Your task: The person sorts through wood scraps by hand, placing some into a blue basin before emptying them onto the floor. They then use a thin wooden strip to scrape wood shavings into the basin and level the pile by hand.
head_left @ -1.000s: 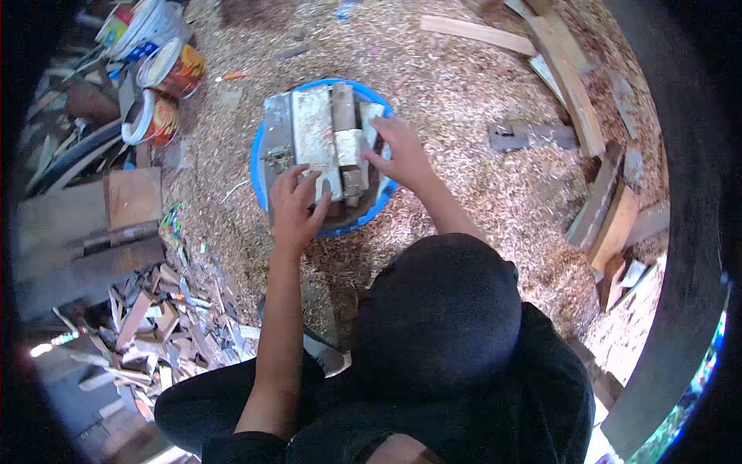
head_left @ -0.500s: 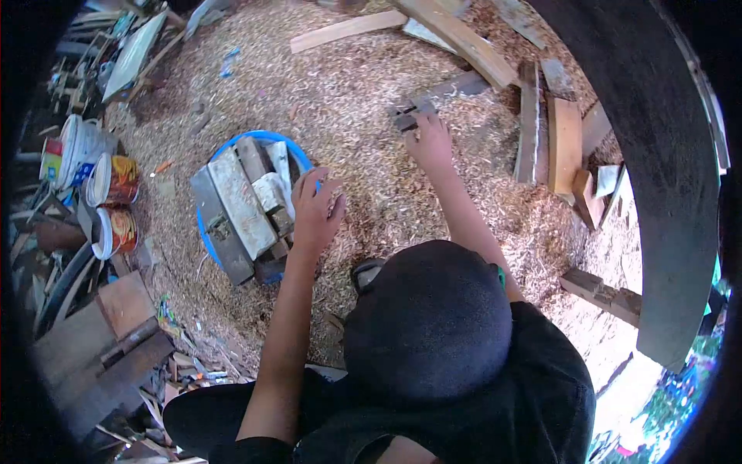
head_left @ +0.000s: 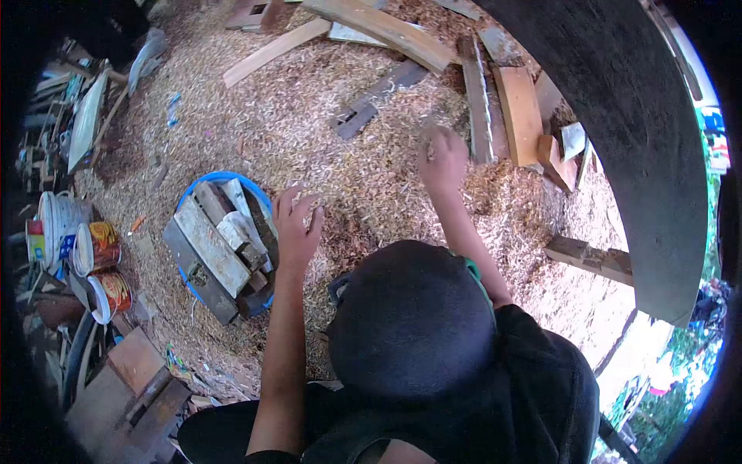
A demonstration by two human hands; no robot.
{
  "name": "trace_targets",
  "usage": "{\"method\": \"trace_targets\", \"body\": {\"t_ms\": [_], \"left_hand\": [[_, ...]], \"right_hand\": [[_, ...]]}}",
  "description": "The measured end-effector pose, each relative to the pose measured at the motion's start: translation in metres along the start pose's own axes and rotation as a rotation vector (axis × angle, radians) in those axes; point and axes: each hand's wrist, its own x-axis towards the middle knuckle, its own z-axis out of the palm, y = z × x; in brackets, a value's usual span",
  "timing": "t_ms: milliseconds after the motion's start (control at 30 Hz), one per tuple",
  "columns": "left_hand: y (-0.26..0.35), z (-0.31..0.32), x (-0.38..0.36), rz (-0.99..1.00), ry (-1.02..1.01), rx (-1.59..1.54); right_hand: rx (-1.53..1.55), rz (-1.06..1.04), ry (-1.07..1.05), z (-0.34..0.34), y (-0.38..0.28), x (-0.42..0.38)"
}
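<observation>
My left hand [head_left: 297,232] hangs beside the blue tub [head_left: 261,193], at its right rim. Its fingers are spread and nothing is in them. Several wood offcuts lie in the tub, among them a long pale block [head_left: 210,251] and a dark grey board [head_left: 197,272]. Over the wood shavings, my right hand [head_left: 444,162] is raised with its fingers bent and smeared by motion; whether they hold anything cannot be made out. Up and to its left, a dark notched wood strip [head_left: 380,97] lies on the shavings, apart from the hand.
Planks [head_left: 386,35] lie at the far side, and more wood pieces [head_left: 519,108] at the right. A large dark curved panel [head_left: 618,147] borders the right. Paint buckets [head_left: 112,294] and scrap wood stand at left. A dark rounded head covering [head_left: 413,317] fills the lower middle.
My right hand has moved right, away from the end of the dark wood strip it was at. The view has shifted, so the surroundings appear further left. My left hand remains beside the tub.
</observation>
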Motion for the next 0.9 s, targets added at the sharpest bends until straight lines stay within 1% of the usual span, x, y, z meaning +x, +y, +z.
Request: {"method": "trace_targets", "body": {"t_ms": [33,67,100,133,167,233,300,367,500,567,633,667,733,767,833,867,900], "left_hand": [[0.004,0.002,0.002,0.006,-0.012,-0.007],[0.007,0.004,0.005,0.035,-0.012,-0.004],[0.009,0.009,0.006,0.050,-0.018,-0.013],[0.011,0.014,0.007,0.031,-0.031,-0.043],[0.012,0.017,0.006,0.010,-0.043,-0.071],[0.022,0.017,0.009,0.014,-0.067,-0.046],[0.022,0.020,0.009,0.035,-0.058,-0.028],[0.021,0.021,0.010,0.036,-0.039,-0.041],[0.019,0.013,0.016,0.041,-0.004,-0.076],[0.015,0.010,0.014,0.027,0.021,-0.067],[0.011,0.009,0.011,0.012,0.038,-0.059],[0.008,0.008,0.009,0.006,0.054,-0.049],[0.003,0.003,0.007,-0.008,0.076,-0.032],[0.000,0.000,0.007,-0.012,0.084,-0.028],[-0.005,-0.007,0.006,-0.025,0.096,-0.016],[-0.006,-0.010,0.006,-0.078,0.126,-0.034],[-0.009,-0.014,0.004,-0.128,0.154,-0.053]], "right_hand": [[-0.147,-0.012,0.179,-0.012,0.011,-0.004],[-0.158,0.000,0.188,-0.020,0.019,-0.007],[-0.289,0.050,0.269,-0.026,0.028,-0.010],[-0.420,0.099,0.348,-0.033,0.037,-0.012],[-0.428,0.107,0.355,-0.036,0.047,-0.014],[-0.243,0.249,0.221,-0.031,0.070,-0.018],[-0.273,0.244,0.206,-0.030,0.076,-0.016],[-0.295,0.339,0.161,-0.034,0.069,-0.007],[-0.338,0.350,0.100,-0.028,0.053,-0.006],[-0.081,0.406,0.034,-0.010,0.041,-0.024],[0.207,0.513,-0.051,0.002,0.015,-0.043],[0.210,0.505,-0.056,0.009,0.003,-0.054],[0.446,0.469,-0.061,0.027,-0.017,-0.078],[0.453,0.462,-0.070,0.030,-0.027,-0.087],[0.823,0.565,-0.059,0.030,-0.051,-0.100],[0.924,0.588,-0.002,0.031,-0.062,-0.103],[0.929,0.590,-0.008,0.036,-0.066,-0.111]]}}
